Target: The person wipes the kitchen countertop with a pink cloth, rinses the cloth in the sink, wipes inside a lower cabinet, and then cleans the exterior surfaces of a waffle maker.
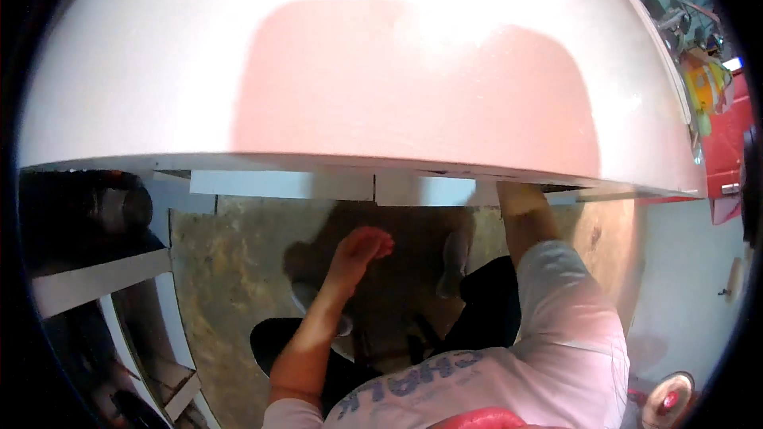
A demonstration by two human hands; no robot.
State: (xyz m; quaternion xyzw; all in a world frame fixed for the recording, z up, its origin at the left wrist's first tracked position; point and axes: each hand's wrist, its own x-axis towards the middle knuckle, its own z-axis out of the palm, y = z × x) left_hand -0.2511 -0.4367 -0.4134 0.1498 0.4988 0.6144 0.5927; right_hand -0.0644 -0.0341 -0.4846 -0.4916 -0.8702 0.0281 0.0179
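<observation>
In front of me spans a white tabletop (149, 83) with a strong glare and a pinkish shadow across it. My left hand (362, 247) hangs below the table's front edge, over my lap. Its fingers are loosely curled, and no object shows in it. My right forearm (527, 214) reaches up under the table edge, so my right hand is out of view. White panels (250, 185) run just beneath the tabletop, split by a narrow dark gap. To the right, the forearm passes beside a dark opening (563, 188).
A white shelf unit (101, 277) stands at left, with a dark cylindrical object (128, 205) on it. Right of the table are a red surface (724, 137), a yellow packet (706, 86) and tangled clutter (676, 12). A round object (667, 402) sits low right, above the concrete floor (220, 286).
</observation>
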